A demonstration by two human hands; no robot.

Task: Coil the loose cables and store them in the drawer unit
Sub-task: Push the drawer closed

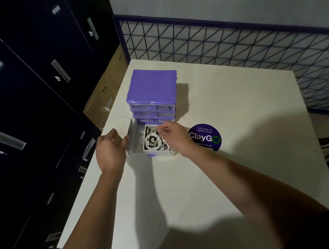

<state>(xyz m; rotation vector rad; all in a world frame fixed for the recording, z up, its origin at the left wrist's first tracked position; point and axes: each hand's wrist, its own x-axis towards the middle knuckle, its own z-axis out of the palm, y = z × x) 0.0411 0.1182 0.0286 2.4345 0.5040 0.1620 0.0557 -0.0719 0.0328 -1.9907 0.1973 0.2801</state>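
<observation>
- We see a purple drawer unit [151, 90] standing on a white table [236, 109], towards the far left part of the tabletop.
- Its bottom drawer [136, 140] is pulled out towards us; the drawers above it sit pushed in, with clear fronts.
- Inside the open drawer we find a bundle of white cables [153, 141], coiled in loops and lying in the right part of the tray, with a few dark plug ends showing among them.
- The drawer's left part shows bare pale floor beside the bundle.
- A small purple knob [151, 155] marks the near front of the drawer.
- Our left hand [111, 149] is at the drawer's left wall, fingers curled with their tips at the top of that wall; we cannot tell whether it truly grips the wall or only touches it.
- Our right hand [173, 138] hangs over the right side of the drawer, thumb and forefinger drawn together right above the coil; whether they pinch a strand is too small for us to tell.
- Just right of the drawer, a round purple sticker [205, 138] reading "ClayGo" lies flat on the table, partly covered by our right wrist.
- Dark filing cabinets [31, 94] stand along the left of the table, and a black wire grid panel [232, 43] runs behind it.
</observation>
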